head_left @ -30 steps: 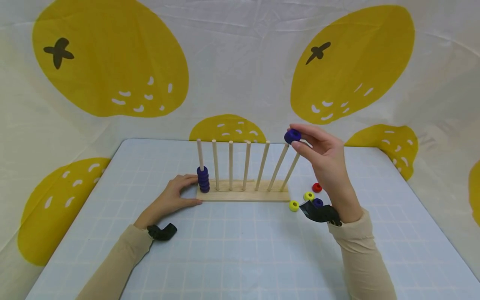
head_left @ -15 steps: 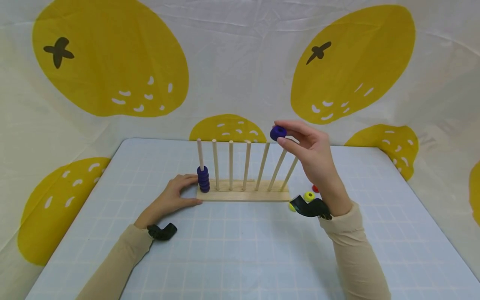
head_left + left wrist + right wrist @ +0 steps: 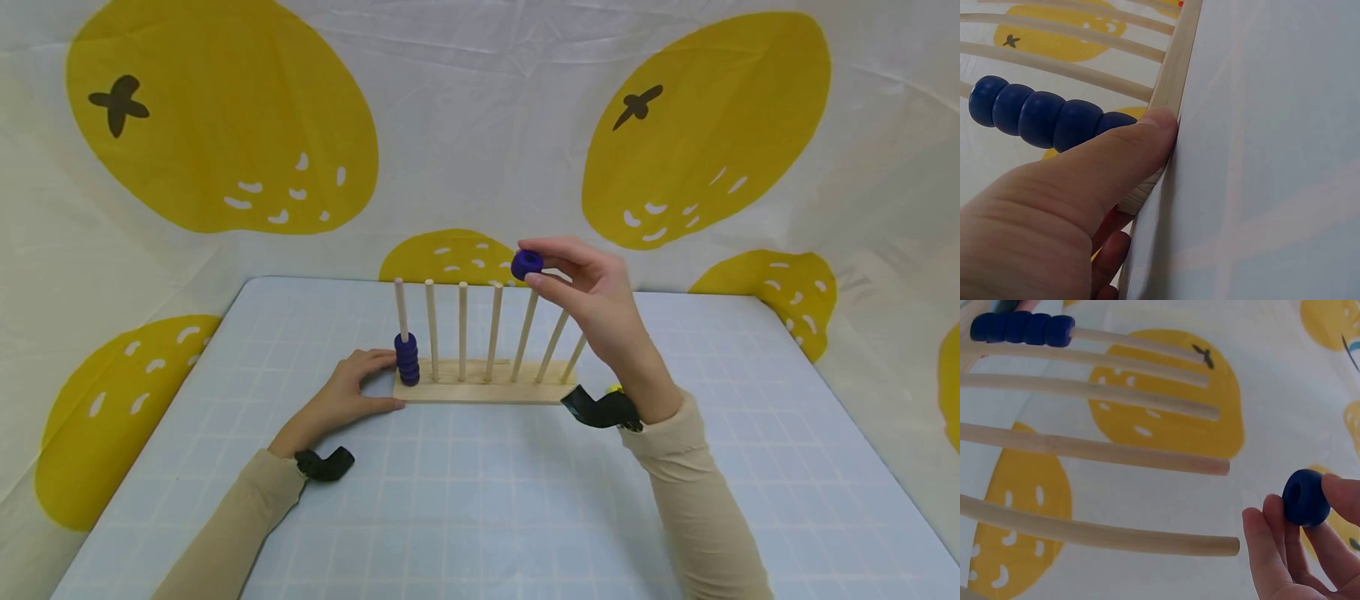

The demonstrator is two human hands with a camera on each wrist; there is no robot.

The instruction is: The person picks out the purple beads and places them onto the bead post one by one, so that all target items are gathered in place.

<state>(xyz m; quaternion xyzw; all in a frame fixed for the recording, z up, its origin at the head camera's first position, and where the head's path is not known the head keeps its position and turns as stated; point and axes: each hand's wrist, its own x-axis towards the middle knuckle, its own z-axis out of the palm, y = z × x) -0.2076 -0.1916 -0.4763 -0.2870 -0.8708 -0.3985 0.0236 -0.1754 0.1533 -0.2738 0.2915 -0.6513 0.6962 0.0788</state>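
A wooden peg stand (image 3: 472,393) with a row of upright pegs stands on the table. Several dark blue beads (image 3: 407,360) are stacked on its leftmost peg. My left hand (image 3: 348,389) grips the left end of the base; in the left wrist view the thumb (image 3: 1157,122) lies along the front edge, the other fingers mostly hidden behind. Between thumb and fingers, my right hand (image 3: 592,296) pinches a blue bead (image 3: 527,265), held above the peg tops right of the stand's middle. The right wrist view shows this bead (image 3: 1313,503) apart from the peg ends, its hole visible.
A sliver of a yellow bead (image 3: 615,388) shows beside the right wrist, which covers the area right of the stand. The table (image 3: 450,500) has a pale blue checked cover. A white cloth (image 3: 480,125) with yellow fruit prints hangs behind.
My right hand has moved left with the blue bead, over the right-hand pegs toward the middle. Its wrist now covers most loose beads at the right. My left hand has stayed put.
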